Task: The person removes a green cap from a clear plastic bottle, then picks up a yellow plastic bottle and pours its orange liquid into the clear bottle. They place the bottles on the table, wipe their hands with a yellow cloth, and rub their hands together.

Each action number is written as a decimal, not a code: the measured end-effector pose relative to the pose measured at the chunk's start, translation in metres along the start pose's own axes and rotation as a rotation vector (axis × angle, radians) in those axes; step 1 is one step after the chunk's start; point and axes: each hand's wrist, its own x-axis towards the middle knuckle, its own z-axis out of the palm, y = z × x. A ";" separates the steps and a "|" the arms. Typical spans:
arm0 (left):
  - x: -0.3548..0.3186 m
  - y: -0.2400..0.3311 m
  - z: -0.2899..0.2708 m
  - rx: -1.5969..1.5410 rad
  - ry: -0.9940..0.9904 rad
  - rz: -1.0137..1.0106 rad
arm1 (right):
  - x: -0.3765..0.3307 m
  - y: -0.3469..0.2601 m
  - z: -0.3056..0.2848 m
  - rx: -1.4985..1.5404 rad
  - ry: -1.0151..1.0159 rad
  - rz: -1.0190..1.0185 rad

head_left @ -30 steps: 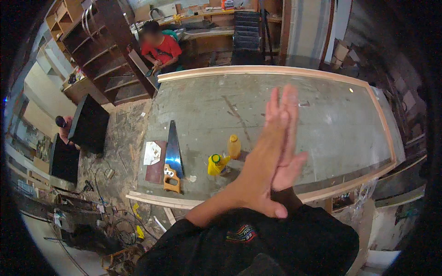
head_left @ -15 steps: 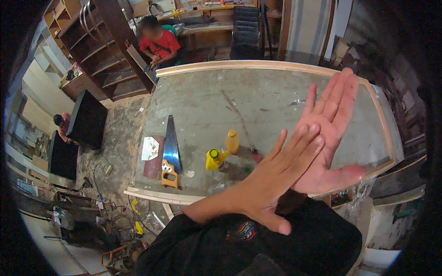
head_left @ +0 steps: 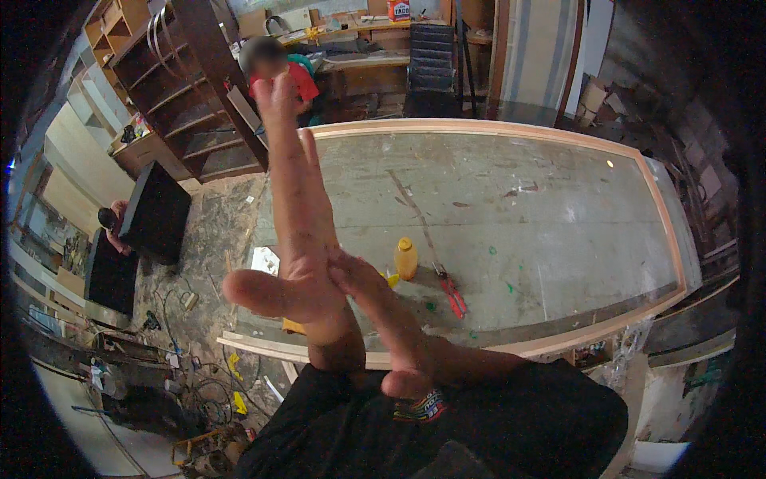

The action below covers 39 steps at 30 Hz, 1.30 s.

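Observation:
My left hand (head_left: 299,231) is raised over the left part of the grey-topped table (head_left: 542,239), its fingers stretched out and thumb apart. Against the base of its palm rests my right hand (head_left: 375,307), fingers straight and thumb apart; neither holds anything. A bottle of yellowish liquid (head_left: 406,259) stands just beyond my right hand. To its right lies a plier-like tool with red handles (head_left: 453,297). My hands hide most of a yellow container (head_left: 392,279) and nearly all of the handsaw, of which only a bit of wooden handle (head_left: 294,326) shows.
Pale wooden strips (head_left: 479,125) edge the table. A person in red (head_left: 302,84) sits beyond its far left corner, near a dark shelf unit (head_left: 187,96). Another person (head_left: 116,227) is by black panels (head_left: 155,211) at left. Cables and tools litter the floor (head_left: 215,239).
Both hands have swung from right to left. Before, my left hand lay across my right palm; now my right hand touches the base of the raised left one. The red-handled tool is uncovered.

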 end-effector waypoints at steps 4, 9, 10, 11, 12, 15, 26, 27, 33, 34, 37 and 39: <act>-0.011 0.005 0.006 0.042 0.044 0.000 | 0.009 -0.001 0.002 0.283 0.083 0.071; -0.019 0.001 0.011 0.072 -0.022 -0.052 | 0.004 -0.006 0.004 0.237 0.219 0.099; -0.021 -0.002 0.012 0.071 -0.048 -0.063 | 0.002 -0.006 0.003 0.242 0.239 0.132; -0.024 -0.004 0.012 0.066 -0.069 -0.085 | 0.001 -0.007 0.000 0.198 0.194 0.121; -0.028 -0.005 0.013 0.058 -0.102 -0.112 | 0.001 -0.007 -0.002 0.175 0.187 0.107; -0.048 -0.010 0.022 0.113 -0.284 -0.187 | 0.004 -0.008 -0.021 -0.056 0.244 0.064; -0.090 -0.016 0.044 0.187 -0.732 0.055 | 0.038 -0.039 -0.096 0.251 0.704 -0.239; -0.090 -0.011 0.040 0.231 -0.752 0.058 | 0.040 -0.041 -0.094 0.307 0.723 -0.225; -0.088 0.003 0.032 0.382 -0.758 0.101 | 0.044 -0.042 -0.087 0.552 0.645 -0.208; -0.089 0.004 0.033 0.407 -0.761 0.097 | 0.044 -0.041 -0.087 0.563 0.635 -0.208; -0.088 0.005 0.039 0.444 -0.781 0.055 | 0.042 -0.040 -0.088 0.353 0.606 -0.061; -0.081 0.003 0.041 0.454 -0.740 0.072 | 0.040 -0.038 -0.084 0.191 0.596 0.067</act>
